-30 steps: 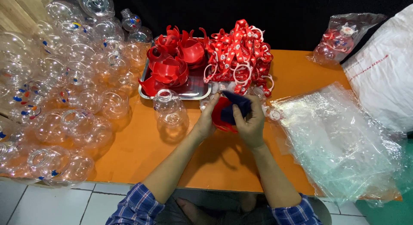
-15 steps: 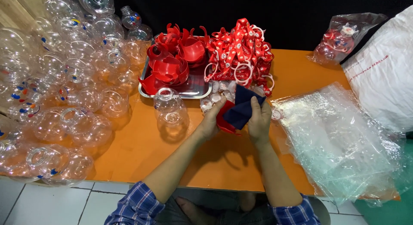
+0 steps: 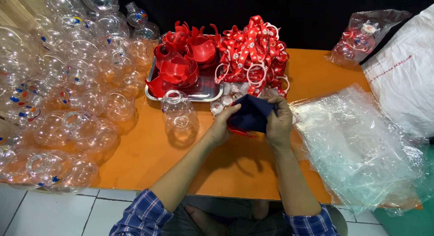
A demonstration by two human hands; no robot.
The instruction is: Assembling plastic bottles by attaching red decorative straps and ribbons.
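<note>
My left hand [image 3: 221, 126] and my right hand [image 3: 279, 123] together hold a dark blue cloth [image 3: 251, 114] wrapped over a red plastic piece [image 3: 239, 131], just above the orange table [image 3: 149, 150]. The red edge shows under the cloth at the lower left. A clear round plastic bottle [image 3: 179, 113] stands on the table just left of my left hand.
A metal tray [image 3: 205, 94] behind holds red plastic pieces [image 3: 181, 62]; a heap of red lanyards [image 3: 253, 48] with white rings lies beside it. Many clear round bottles [image 3: 68, 82] pile at the left. Clear plastic bags [image 3: 361, 145] lie at the right, a white bag [image 3: 404, 78] beyond.
The blue cloth has come further over the red piece, which showed more before. Both hands have stayed close in front of the tray, shifting slightly.
</note>
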